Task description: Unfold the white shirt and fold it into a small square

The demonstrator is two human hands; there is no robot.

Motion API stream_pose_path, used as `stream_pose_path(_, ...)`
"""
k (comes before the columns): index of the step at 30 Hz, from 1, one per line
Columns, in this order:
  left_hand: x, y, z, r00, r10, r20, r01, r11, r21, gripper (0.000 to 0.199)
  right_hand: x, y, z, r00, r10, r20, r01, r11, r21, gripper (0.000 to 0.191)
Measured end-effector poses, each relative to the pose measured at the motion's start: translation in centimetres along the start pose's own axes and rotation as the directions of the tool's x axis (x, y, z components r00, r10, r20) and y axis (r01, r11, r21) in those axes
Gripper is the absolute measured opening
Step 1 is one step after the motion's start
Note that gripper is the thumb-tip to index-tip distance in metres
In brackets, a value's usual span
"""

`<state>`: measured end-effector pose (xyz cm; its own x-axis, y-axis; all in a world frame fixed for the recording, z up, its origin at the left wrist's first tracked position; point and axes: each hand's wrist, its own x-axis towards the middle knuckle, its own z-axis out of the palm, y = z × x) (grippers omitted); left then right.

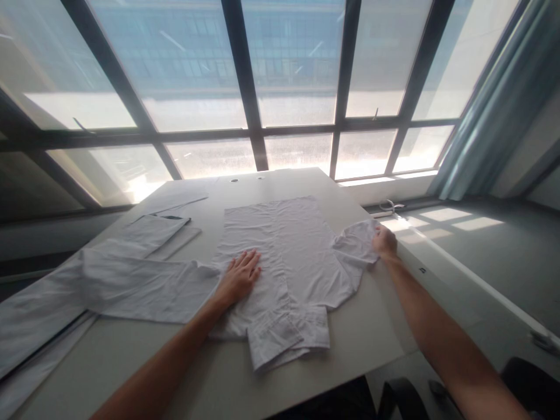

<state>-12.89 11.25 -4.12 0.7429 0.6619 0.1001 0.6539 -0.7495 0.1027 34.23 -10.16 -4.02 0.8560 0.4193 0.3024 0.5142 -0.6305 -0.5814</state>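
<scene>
A white shirt [301, 251] lies spread on a white table [350, 373], its collar end toward me and wrinkles running over its body. My left hand [240, 274] rests flat on the left half of the shirt with its fingers spread. At the table's right edge, my right hand [385, 241] is closed on the end of the right sleeve [356, 239]. The other sleeve [153, 286] stretches out to the left over more white cloth.
More white garments [39, 291] lie along the table's left side. Large windows stand behind the table. A curtain [494, 105] hangs at the right, and a black chair [402, 399] is at the lower right. A white cable [389, 205] lies beyond the right edge.
</scene>
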Motion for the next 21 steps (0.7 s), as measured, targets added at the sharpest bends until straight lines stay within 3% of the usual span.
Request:
stream_pose_path(3, 0.0, 0.0, 0.0, 1.0, 0.002, -0.009, -0.002, 1.0, -0.004, 0.058, -0.5, -1.9, -0.8, 0.992, -0.05, -0.117, 0.078, 0.966, 0.247, 0.039)
stream_pose_path(6, 0.0, 0.0, 0.1, 1.0, 0.003, -0.025, -0.003, 1.0, -0.007, 0.058, -1.9, -4.3, -1.7, 0.971, -0.122, -0.204, 0.208, 0.851, 0.481, 0.037)
stream_pose_path(9, 0.0, 0.1, 0.1, 1.0, -0.001, -0.02, 0.001, 1.0, -0.005, 0.058, -4.1, -6.7, -2.1, 0.958, -0.281, -0.055, 0.234, 0.655, 0.718, 0.044)
stream_pose_path(12, 0.0, 0.1, 0.1, 1.0, -0.005, -0.024, 0.005, 1.0, -0.003, 0.058, -5.2, -7.9, -2.0, 0.889, -0.438, 0.131, 0.137, 0.53, 0.837, 0.051)
stream_pose_path(13, 0.0, 0.1, 0.0, 1.0, -0.003, -0.028, 0.003, 1.0, -0.004, 0.057, -5.2, -7.9, -1.9, 0.889, -0.437, 0.141, 0.138, 0.547, 0.825, 0.05)
stream_pose_path(15, 0.0, 0.1, 0.0, 1.0, 0.001, -0.031, -0.001, 1.0, -0.005, 0.057, -4.6, -7.1, -1.9, 0.929, -0.359, 0.087, 0.193, 0.673, 0.714, 0.045)
stream_pose_path(18, 0.0, 0.0, 0.1, 0.999, 0.005, -0.033, -0.005, 1.0, -0.01, 0.057, -3.1, -4.7, -1.9, 0.97, -0.242, 0.027, 0.216, 0.907, 0.361, 0.037)
stream_pose_path(21, 0.0, -0.1, 0.2, 0.999, 0.007, -0.043, -0.008, 1.0, -0.016, 0.057, -1.8, -2.0, -2.1, 0.972, -0.181, 0.151, 0.174, 0.983, 0.059, 0.042)
